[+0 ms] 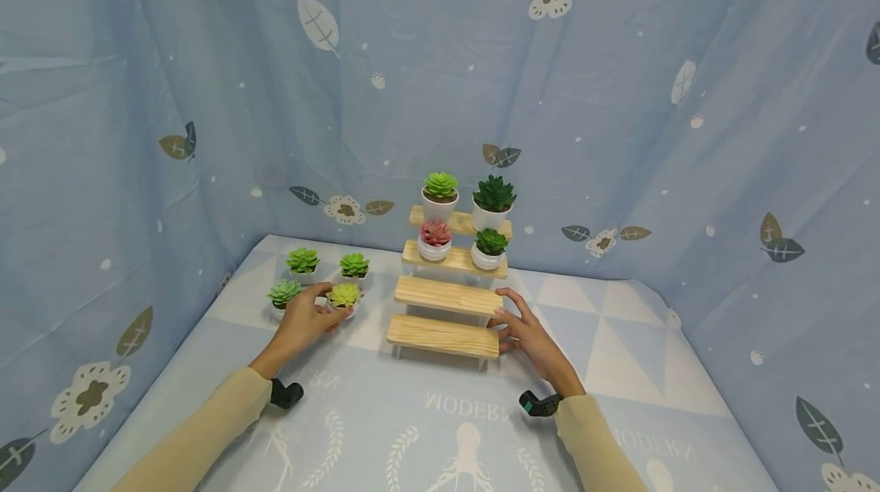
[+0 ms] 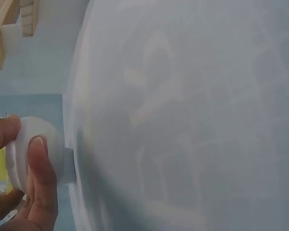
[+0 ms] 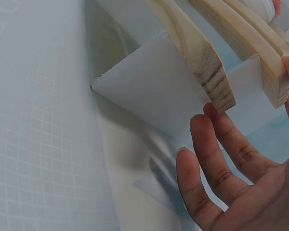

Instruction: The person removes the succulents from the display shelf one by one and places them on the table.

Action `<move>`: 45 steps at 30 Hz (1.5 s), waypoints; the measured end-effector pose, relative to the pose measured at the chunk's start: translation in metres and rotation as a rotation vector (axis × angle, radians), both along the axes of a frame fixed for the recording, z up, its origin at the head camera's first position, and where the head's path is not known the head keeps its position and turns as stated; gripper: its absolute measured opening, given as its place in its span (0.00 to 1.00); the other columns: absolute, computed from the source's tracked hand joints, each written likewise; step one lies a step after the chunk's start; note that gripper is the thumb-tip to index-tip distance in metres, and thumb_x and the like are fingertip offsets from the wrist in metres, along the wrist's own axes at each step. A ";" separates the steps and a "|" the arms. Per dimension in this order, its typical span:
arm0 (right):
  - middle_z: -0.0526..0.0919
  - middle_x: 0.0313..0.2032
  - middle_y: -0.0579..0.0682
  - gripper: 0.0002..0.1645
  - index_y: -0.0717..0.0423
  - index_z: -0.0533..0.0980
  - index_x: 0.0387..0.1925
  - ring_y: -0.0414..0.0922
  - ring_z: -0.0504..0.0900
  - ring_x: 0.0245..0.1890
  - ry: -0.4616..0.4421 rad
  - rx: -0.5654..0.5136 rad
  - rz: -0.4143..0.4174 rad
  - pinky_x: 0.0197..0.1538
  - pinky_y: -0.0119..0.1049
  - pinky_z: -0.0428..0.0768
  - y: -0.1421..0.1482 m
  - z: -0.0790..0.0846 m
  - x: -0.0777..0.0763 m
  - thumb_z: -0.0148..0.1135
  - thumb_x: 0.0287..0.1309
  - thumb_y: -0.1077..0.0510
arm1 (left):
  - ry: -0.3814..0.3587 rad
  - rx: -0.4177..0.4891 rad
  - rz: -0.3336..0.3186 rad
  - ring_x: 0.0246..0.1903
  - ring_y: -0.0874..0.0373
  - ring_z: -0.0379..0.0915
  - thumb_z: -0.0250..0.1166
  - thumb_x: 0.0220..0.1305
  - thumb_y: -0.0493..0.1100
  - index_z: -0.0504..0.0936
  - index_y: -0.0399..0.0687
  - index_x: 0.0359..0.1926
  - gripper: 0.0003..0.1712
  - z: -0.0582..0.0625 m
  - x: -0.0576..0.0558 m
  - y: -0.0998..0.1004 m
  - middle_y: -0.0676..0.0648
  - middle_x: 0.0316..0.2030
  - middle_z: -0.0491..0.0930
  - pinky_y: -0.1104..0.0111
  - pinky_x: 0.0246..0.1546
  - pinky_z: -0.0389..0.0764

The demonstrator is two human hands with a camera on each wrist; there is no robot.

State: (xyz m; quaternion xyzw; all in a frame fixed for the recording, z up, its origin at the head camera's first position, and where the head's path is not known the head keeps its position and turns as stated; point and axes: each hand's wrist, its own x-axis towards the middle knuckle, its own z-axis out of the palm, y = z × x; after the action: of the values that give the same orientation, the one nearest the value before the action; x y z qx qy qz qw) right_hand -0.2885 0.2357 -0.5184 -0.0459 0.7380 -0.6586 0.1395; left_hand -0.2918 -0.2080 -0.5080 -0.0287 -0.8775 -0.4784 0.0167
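My left hand point(image 1: 309, 316) pinches a small white pot holding a yellow-green artificial succulent point(image 1: 344, 295). In the left wrist view, the thumb and fingers go round the white pot point(image 2: 38, 154), low over the table; whether its base touches the cloth I cannot tell. My right hand point(image 1: 525, 333) grips the right end of a stepped wooden stand point(image 1: 448, 295) at its lower steps. Fingertips meet the ends of the boards in the right wrist view, beside the white side panel point(image 3: 139, 82). Both lower boards are bare.
On the upper steps stand a light green succulent point(image 1: 440, 188), a dark green one point(image 1: 494, 194), a pink one point(image 1: 435, 234) and another green one point(image 1: 490, 242). Other potted succulents point(image 1: 302, 261) sit around my left hand. Blue curtains point(image 1: 412, 95) enclose the patterned table point(image 1: 385, 415).
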 end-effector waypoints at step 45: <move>0.81 0.52 0.61 0.34 0.27 0.60 0.74 0.52 0.82 0.40 -0.015 0.002 -0.018 0.43 0.47 0.83 -0.001 0.001 0.000 0.59 0.72 0.37 | 0.123 -0.300 -0.024 0.60 0.30 0.70 0.78 0.59 0.49 0.70 0.29 0.69 0.45 0.011 -0.001 -0.006 0.28 0.63 0.72 0.39 0.55 0.74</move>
State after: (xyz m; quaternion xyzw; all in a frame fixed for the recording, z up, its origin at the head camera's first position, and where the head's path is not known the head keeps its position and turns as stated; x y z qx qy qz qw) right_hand -0.2882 0.2349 -0.5176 -0.0342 0.7380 -0.6594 0.1392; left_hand -0.2927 -0.2135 -0.4974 -0.0706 -0.9359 -0.3397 0.0600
